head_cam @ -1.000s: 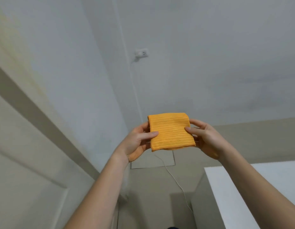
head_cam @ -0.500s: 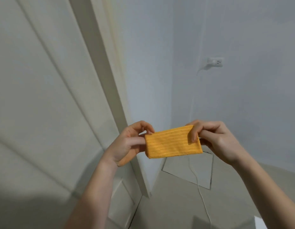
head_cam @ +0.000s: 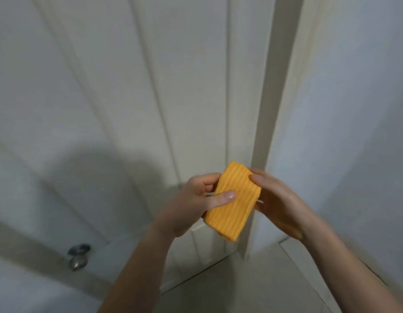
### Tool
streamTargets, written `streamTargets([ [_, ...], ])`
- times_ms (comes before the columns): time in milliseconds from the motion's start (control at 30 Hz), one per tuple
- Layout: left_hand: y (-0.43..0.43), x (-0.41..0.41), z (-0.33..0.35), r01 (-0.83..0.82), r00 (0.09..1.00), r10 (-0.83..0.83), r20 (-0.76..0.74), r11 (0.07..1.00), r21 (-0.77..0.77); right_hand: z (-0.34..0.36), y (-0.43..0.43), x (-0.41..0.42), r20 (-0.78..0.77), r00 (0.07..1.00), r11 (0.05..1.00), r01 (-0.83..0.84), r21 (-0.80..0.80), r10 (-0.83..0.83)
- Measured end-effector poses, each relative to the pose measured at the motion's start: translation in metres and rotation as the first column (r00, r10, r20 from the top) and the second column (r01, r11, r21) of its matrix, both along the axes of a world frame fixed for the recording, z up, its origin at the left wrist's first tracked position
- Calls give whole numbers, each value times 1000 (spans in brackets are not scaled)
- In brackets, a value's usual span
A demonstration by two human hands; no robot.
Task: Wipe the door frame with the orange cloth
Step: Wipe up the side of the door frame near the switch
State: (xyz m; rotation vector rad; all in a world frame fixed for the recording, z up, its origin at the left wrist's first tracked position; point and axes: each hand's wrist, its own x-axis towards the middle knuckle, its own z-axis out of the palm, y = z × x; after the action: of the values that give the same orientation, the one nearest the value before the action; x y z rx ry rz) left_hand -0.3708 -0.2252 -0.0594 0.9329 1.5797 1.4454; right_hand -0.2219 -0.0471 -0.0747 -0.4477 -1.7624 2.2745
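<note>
White door (head_cam: 132, 91) and door frame (head_cam: 275, 105) now filled the view behind both hands; the wall socket had gone. Left hand (head_cam: 191, 206) and right hand (head_cam: 279, 202) pinched the folded orange cloth (head_cam: 233, 202) between them, turned more upright than before.

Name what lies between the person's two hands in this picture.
The folded orange cloth, in the head view: the left hand pinches one side and the right hand the other, in front of the door frame.

My left hand (head_cam: 191, 206) and my right hand (head_cam: 279, 204) both bare, no rings, no watch, no bracelet at either wrist, nails short and plain, forearms uncovered right down to the frame's lower edge, no sleeve showing
</note>
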Motion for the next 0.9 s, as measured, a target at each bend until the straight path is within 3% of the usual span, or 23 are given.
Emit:
streamTargets([
  [67, -26, -1, 0, -107, 994, 107, -33, 994, -5, -15, -19, -12, -14, 984, 982, -176, -67, 175],
  [200, -79, -6, 11, -275, 957, 274, -95, 961, -4, -13, -66, -36, -109, 961, 961, -263, -86, 254],
  [400, -164, -29, 33, -337, 935, 341, -100, 940, 55, 14, -144, -74, -206, 964, 986, -160, 56, 168],
  [633, -251, -56, 40, -381, 923, 384, -38, 922, 77, 19, -233, -109, -243, 955, 985, -154, 80, 169],
  [767, -309, -74, 33, -465, 882, 469, -37, 881, 87, 22, -298, -141, -281, 957, 993, -34, 114, 65],
  [900, -361, -91, 31, -514, 844, 521, -127, 854, 84, 29, -355, -176, -382, 923, 988, 88, 130, -32],
])
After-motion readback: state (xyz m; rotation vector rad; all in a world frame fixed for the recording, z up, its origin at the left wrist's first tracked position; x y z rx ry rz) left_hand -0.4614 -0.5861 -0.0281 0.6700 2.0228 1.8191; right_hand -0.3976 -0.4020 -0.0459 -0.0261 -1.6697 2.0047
